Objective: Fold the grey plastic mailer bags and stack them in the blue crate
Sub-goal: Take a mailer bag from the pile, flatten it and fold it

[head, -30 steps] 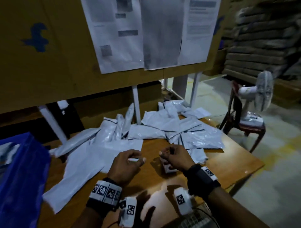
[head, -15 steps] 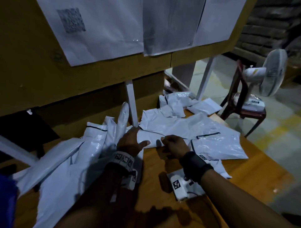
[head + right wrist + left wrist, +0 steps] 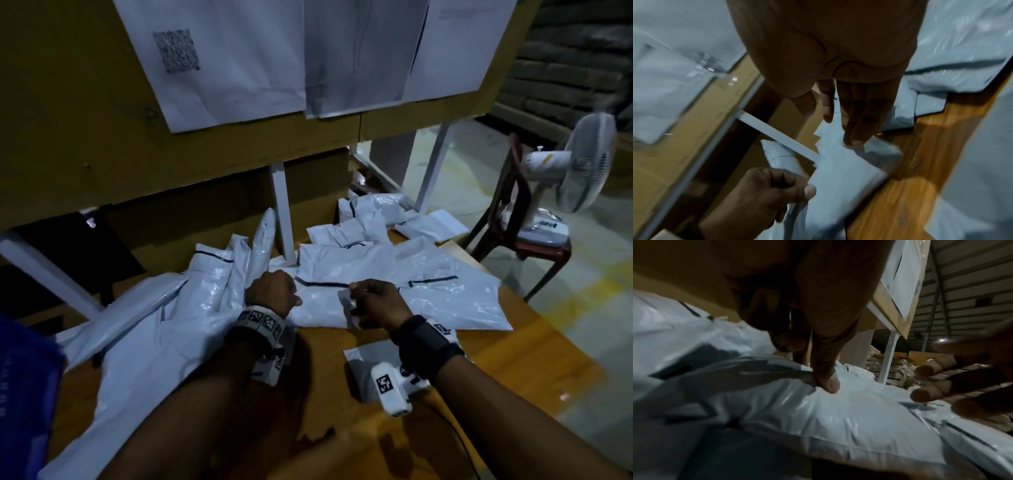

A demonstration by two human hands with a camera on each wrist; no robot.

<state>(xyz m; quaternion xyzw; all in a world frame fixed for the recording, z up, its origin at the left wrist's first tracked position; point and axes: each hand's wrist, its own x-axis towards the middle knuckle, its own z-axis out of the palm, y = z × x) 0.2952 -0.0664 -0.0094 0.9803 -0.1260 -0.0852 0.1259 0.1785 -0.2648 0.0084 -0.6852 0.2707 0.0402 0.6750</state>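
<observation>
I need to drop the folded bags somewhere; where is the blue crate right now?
In the head view, the blue crate sits at the far left edge, beside the left forearm and next to the mailer bags spread on the table.

Bench: wood-grain top, orange-brown, bare toward lower right of head view. Grey mailers lie directly on it. Large loose pile at left of frame, overlapping, some standing against the rear board. Flatter spread at centre right, dark seal strips showing. One small folded mailer near centre, apart from the spread. Blue crate at left edge; whether it rests on the bench cannot be told.
</observation>
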